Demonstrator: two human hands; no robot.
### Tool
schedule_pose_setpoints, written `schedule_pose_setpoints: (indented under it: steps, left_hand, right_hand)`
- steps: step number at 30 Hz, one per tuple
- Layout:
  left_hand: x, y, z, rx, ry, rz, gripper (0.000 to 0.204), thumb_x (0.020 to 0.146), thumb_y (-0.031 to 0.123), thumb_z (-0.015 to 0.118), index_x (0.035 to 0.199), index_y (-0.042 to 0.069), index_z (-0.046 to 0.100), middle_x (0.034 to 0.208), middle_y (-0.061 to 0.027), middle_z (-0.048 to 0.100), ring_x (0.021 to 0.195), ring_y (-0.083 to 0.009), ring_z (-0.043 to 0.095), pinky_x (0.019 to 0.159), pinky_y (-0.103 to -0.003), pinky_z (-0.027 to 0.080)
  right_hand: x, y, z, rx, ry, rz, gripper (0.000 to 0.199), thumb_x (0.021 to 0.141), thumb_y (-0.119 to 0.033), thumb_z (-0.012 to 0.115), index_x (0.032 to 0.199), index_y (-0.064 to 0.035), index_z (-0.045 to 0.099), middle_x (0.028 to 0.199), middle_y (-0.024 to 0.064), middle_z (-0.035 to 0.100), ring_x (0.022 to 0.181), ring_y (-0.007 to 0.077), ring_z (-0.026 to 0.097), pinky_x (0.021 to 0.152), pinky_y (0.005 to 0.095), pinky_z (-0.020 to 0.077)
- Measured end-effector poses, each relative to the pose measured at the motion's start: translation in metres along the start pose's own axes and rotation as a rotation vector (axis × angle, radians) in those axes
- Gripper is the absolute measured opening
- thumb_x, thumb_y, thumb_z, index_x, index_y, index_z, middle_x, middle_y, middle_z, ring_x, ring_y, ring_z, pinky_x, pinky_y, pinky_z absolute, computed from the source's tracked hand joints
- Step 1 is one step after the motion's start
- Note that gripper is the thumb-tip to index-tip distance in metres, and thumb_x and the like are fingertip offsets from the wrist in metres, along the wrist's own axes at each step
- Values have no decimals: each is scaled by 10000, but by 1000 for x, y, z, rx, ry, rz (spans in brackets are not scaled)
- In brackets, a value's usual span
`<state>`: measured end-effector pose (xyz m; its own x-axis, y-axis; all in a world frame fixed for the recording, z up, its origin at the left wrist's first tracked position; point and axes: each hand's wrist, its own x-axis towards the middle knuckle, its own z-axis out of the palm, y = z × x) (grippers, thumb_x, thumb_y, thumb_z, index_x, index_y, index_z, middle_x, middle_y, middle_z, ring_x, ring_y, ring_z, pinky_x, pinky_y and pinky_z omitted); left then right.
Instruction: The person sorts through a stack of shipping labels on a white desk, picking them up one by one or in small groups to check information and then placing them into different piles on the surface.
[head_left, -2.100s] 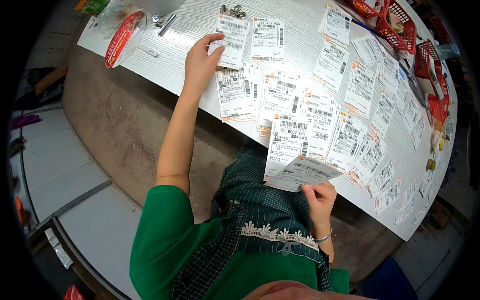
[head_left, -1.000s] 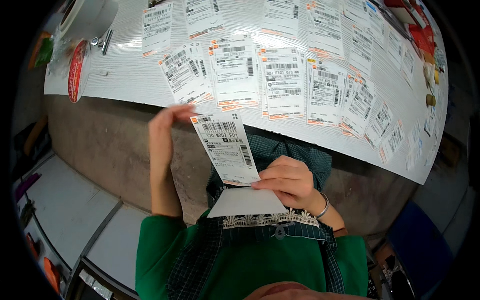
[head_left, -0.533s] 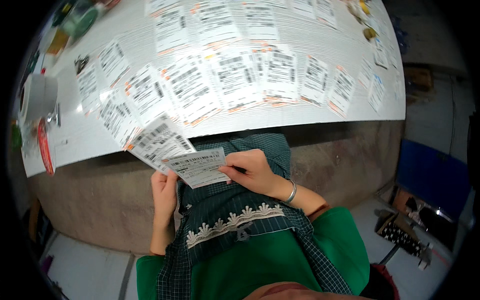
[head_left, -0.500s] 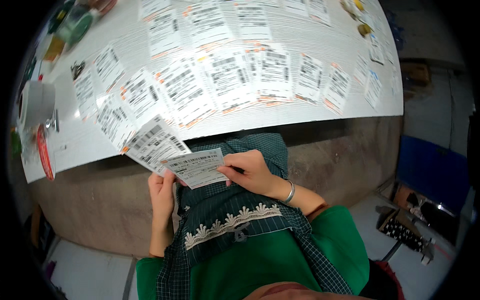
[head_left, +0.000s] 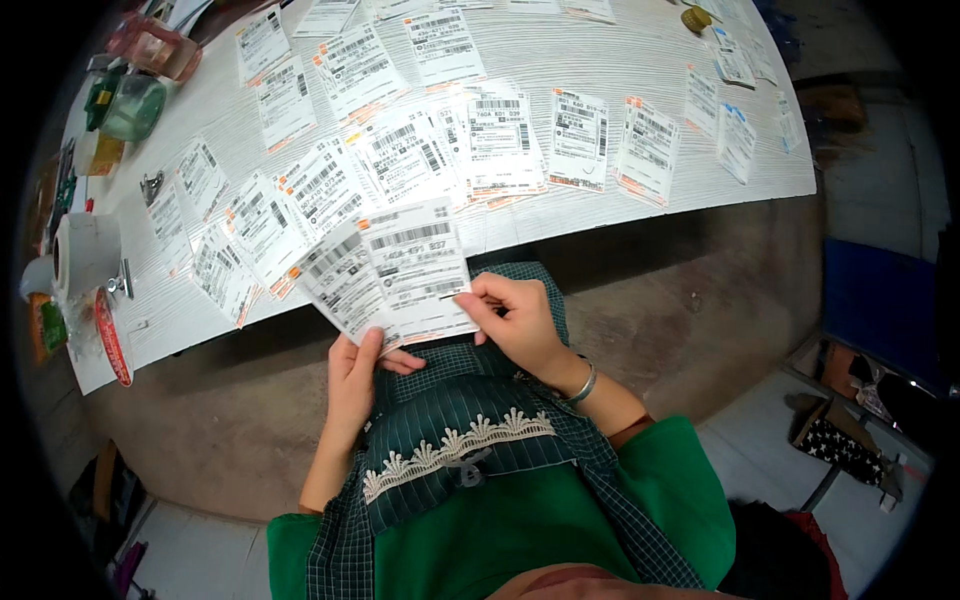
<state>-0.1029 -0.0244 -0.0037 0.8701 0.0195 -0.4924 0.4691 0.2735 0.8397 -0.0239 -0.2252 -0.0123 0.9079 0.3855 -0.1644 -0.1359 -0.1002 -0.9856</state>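
Note:
My left hand (head_left: 358, 372) holds a white barcode label sheet (head_left: 340, 280) by its lower edge, thumb on top. My right hand (head_left: 515, 318) pinches a second label sheet (head_left: 415, 262) at its right lower corner; this sheet overlaps the first. Both sheets are held in front of my body, just below the near edge of the white table (head_left: 600, 40). Many more barcode labels (head_left: 480, 130) lie spread in rows across the table top.
A roll of white tape (head_left: 82, 255) and a red tape roll (head_left: 112, 338) sit at the table's left end, with a green jar (head_left: 132, 105) farther back. A blue box (head_left: 880, 300) and a patterned box (head_left: 838, 440) stand on the floor at right.
My left hand lifted a label from the table and brought it to my right hand; both hands now hold two overlapping labels in front of me. The view has swung toward the table's left end.

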Motion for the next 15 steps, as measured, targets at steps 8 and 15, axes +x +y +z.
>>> schedule_pose_setpoints:
  steps: [8, 15]
  left_hand:
    - [6, 10, 18, -35, -39, -75, 318, 955, 117, 420, 1190, -97, 417, 1043, -209, 609, 818, -254, 668, 668, -266, 548]
    - [10, 13, 21, -53, -44, -70, 306, 943, 95, 443, 1192, -80, 414, 1032, -197, 613, 817, -245, 667, 671, -268, 552]
  right_hand:
    - [-2, 4, 0, -75, 33, -31, 162, 828, -70, 637, 705, 20, 583, 511, 36, 513, 446, 40, 435, 407, 221, 317]
    - [1, 6, 0, -111, 108, -35, 232, 815, -53, 641, 624, 2, 523, 496, -13, 446, 454, 21, 363, 414, 212, 282]
